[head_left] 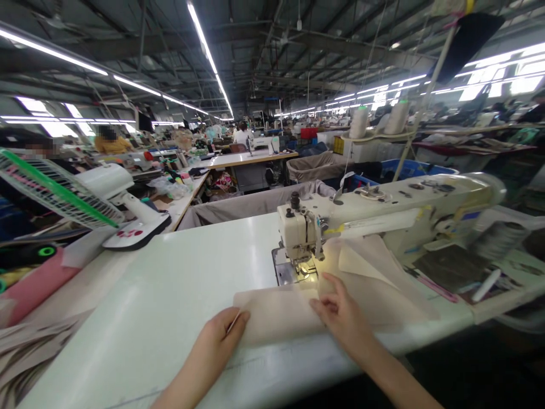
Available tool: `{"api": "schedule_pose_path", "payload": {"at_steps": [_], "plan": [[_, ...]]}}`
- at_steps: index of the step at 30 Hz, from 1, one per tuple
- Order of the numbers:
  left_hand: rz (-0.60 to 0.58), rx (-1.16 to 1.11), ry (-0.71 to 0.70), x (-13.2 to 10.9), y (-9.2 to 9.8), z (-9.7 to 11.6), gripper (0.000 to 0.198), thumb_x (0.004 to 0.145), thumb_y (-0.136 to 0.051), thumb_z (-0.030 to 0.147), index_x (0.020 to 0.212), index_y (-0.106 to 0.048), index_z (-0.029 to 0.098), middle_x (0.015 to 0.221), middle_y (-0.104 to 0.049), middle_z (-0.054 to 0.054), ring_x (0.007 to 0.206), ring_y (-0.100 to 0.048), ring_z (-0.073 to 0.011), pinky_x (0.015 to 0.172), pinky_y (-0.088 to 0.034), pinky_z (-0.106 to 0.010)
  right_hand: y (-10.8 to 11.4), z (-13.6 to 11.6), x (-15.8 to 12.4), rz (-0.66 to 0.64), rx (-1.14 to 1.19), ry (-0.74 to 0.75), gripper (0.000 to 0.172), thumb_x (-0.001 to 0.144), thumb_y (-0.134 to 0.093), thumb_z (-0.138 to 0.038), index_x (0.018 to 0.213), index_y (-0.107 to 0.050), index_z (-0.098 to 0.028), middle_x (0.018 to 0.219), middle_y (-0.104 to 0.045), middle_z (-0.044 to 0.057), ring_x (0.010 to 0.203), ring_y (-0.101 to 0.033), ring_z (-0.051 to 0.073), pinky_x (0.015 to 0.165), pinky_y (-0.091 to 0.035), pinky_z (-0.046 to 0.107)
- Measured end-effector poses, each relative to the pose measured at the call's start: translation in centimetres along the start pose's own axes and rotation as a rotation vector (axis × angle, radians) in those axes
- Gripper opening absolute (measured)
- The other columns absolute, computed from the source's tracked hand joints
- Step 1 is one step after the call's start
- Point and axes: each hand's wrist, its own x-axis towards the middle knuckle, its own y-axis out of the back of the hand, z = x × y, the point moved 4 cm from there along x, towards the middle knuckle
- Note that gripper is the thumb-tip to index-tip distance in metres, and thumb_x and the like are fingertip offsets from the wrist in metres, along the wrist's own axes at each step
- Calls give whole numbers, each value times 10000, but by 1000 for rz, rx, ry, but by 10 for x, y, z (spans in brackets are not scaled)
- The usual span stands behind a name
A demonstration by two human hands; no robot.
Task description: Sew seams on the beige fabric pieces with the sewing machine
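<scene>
A beige fabric piece (pixel 276 315) lies on the pale sewing table, its far edge close to the presser foot of a white industrial sewing machine (pixel 298 233). At the fabric's left end, my left hand (pixel 221 338) pinches the edge between thumb and fingers. My right hand (pixel 343 312) is closed on the fabric just in front and to the right of the lit needle area, with the index finger reaching forward and the other fingers curled. More of the fabric spreads under the machine arm to the right, with a folded flap on top.
A white fan with a green band (pixel 117 216) stands left of the table (pixel 170 284). Thread cones (pixel 359 122) stand behind the machine. A pink-handled tool (pixel 438 288) and grey spool (pixel 496 241) lie right. A cloth-lined bin (pixel 255 204) borders the far edge. Other people sit further back.
</scene>
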Motion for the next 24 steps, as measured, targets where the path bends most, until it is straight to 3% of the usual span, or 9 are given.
{"api": "schedule_pose_path", "payload": {"at_steps": [3, 7, 9, 13, 17, 24], "plan": [[13, -14, 18, 0, 0, 0, 577, 942, -328, 662, 610, -508, 226, 618, -615, -21, 615, -602, -198, 617, -487, -288, -2, 4, -7, 40, 100, 20, 479, 908, -566, -533, 1217, -399, -208, 800, -660, 0, 642, -631, 184, 609, -488, 295], [4, 9, 30, -3, 3, 2, 560, 946, -326, 640, 614, -525, 235, 627, -648, -29, 627, -619, -209, 641, -501, -295, -3, 2, -13, -107, -17, 58, 193, 875, -587, -402, 878, -488, -236, 723, -625, -14, 621, -597, 164, 580, -453, 268], [-6, 46, 32, -4, 3, 1, 520, 963, -319, 577, 665, -577, 239, 684, -693, -40, 676, -655, -218, 682, -515, -295, -5, 2, -10, -147, -115, 51, 113, 851, -583, -323, 799, -545, -229, 701, -635, -10, 639, -607, 175, 598, -462, 272], [14, 259, 81, -4, 3, -3, 380, 972, -354, 440, 874, -673, 258, 859, -762, -43, 808, -720, -238, 719, -513, -296, -12, 4, 1, -102, -219, 22, 124, 874, -550, -250, 849, -668, -223, 790, -725, 21, 754, -682, 210, 705, -510, 299], [-36, 347, 136, -1, 1, -3, 382, 996, -335, 416, 850, -649, 255, 821, -759, -38, 811, -734, -244, 706, -506, -295, -16, 3, 4, -83, -276, 54, 156, 897, -549, -220, 874, -703, -219, 817, -743, 29, 765, -693, 216, 729, -500, 305], [-102, 501, 242, 1, -1, -2, 347, 1025, -326, 394, 979, -638, 248, 864, -770, -48, 855, -749, -271, 700, -496, -306, -15, 1, 2, -55, -347, 61, 163, 907, -543, -210, 875, -703, -209, 807, -730, 36, 754, -674, 220, 721, -486, 309]]}}
